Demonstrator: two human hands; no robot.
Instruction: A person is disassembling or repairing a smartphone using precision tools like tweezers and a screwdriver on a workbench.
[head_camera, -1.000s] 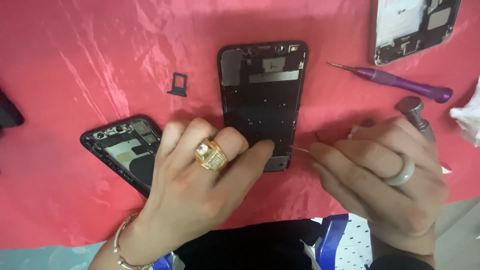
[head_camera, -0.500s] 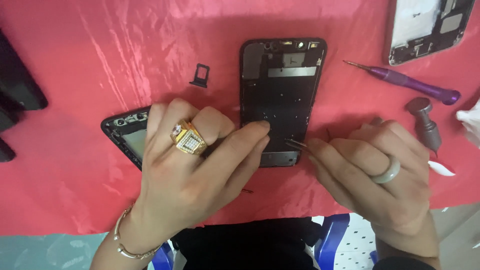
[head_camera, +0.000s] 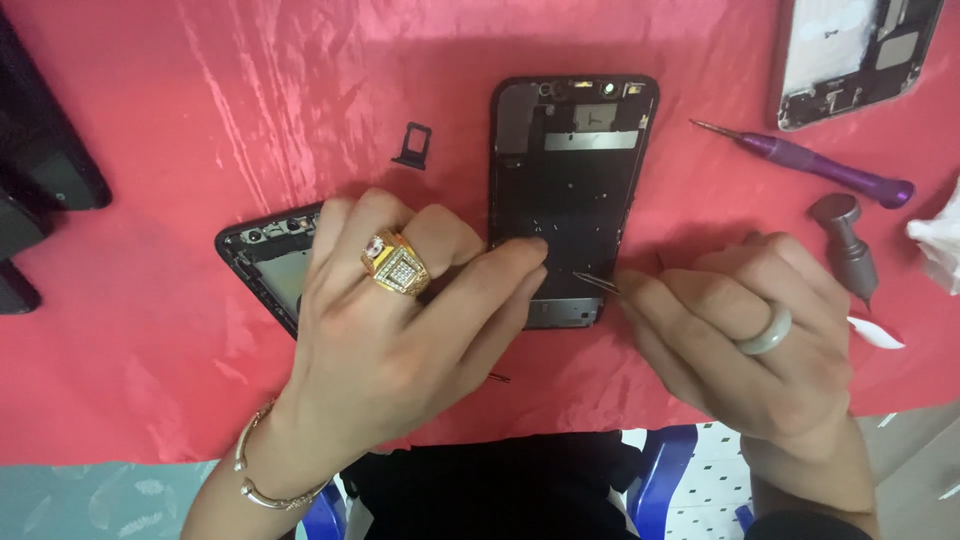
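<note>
Left hand (head_camera: 390, 340) pins the open phone frame (head_camera: 570, 200) on the red table (head_camera: 150, 380); right hand (head_camera: 745, 340), fingers clamped on tweezers (head_camera: 597, 283), picks inside (likely needs a steady tip).

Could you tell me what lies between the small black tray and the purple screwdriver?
In the head view, the open phone frame lies between the tray and the screwdriver, on the red cloth.

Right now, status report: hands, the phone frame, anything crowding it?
Left hand fingertips pressing on black phone frame. Right hand pinching tweezers, tip over frame's lower edge. Second phone body partly under left hand; purple screwdriver lies apart.
</note>
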